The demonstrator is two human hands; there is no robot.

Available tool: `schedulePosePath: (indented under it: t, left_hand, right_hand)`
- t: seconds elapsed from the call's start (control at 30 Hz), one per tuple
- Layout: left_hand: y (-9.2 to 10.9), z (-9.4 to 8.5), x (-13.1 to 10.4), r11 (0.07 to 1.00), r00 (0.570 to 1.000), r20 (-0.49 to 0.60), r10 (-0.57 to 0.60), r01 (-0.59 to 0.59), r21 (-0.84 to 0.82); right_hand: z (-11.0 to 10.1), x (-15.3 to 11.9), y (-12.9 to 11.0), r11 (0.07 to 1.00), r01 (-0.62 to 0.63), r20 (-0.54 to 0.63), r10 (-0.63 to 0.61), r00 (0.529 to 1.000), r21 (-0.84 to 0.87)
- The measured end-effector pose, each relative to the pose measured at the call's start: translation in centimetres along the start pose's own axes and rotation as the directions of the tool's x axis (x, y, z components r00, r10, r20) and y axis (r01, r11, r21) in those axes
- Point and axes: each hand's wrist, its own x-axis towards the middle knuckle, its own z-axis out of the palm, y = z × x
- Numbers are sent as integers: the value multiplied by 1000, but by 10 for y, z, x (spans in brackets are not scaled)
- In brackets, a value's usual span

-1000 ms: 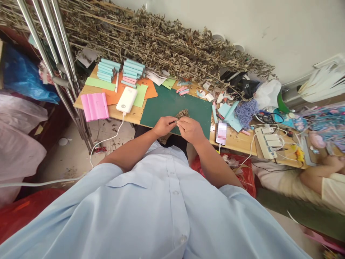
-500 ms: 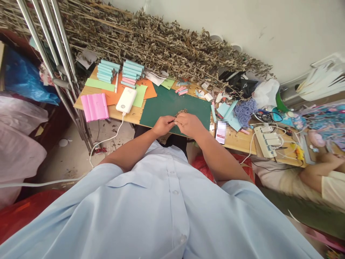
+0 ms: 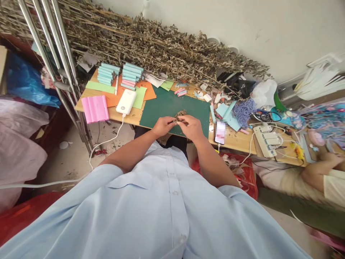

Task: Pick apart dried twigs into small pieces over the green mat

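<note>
Bare-handed handling of dried plant matter at a cluttered counter (image 3: 237, 145). The left grip (image 3: 163, 126) and right grip (image 3: 193, 127) face each other, fingertips drawn together and pinched on the near edge of a dried leaf clump (image 3: 181, 113). The clump lies between the grips and just beyond them, over a dark green mat (image 3: 161, 108); fine detail at the fingertips is too small to resolve.

Progress: the handling appears to be under way, with a loose portion of the clump seemingly left to work. The blue rolls (image 3: 132, 70), stacked beyond and to the left of the grips, look finished, as do the pink rolls (image 3: 182, 92) directly beyond; whether they belong to this work cannot be told.

Surroundings: left of the left grip lie a white power bank (image 3: 126, 101) and a pink sheet (image 3: 95, 108); right of the right grip, a phone (image 3: 220, 136), purple yarn (image 3: 244, 111) and, farther out, a power strip (image 3: 266, 141). Dried stalks (image 3: 151, 43) extend beyond the grips, before a pale wall (image 3: 264, 28). Another person's arm (image 3: 314, 176) shows at far right.
</note>
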Motion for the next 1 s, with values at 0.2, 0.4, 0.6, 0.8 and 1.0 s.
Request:
schedulePosePath:
  t: [0.2,0.4,0.6,0.8,1.0]
  left_hand:
    - [-3,1,0,1000,1000,-10,11,-11,10]
    - [-4,2,0,1000,1000,-31,-3,2,-12]
    - [-2,1,-1,1000,1000,-6,15,-15,-11]
    - [0,0,-1,999,999,-5,36,-36,4]
    - [1,0,-1,999,999,-7,38,-38,-23]
  right_hand:
    - [20,-4,5,960,-220,-54,233,971,173]
    - [28,-3,1,984,-107,-139,127,982,142]
    - [21,-1,-4,998,45,-110,-50,993,-51]
    - [13,-6,-7,919,192,28,-194,981,-345]
    - [4,-12,-6,910,243,52,-239,970,-336]
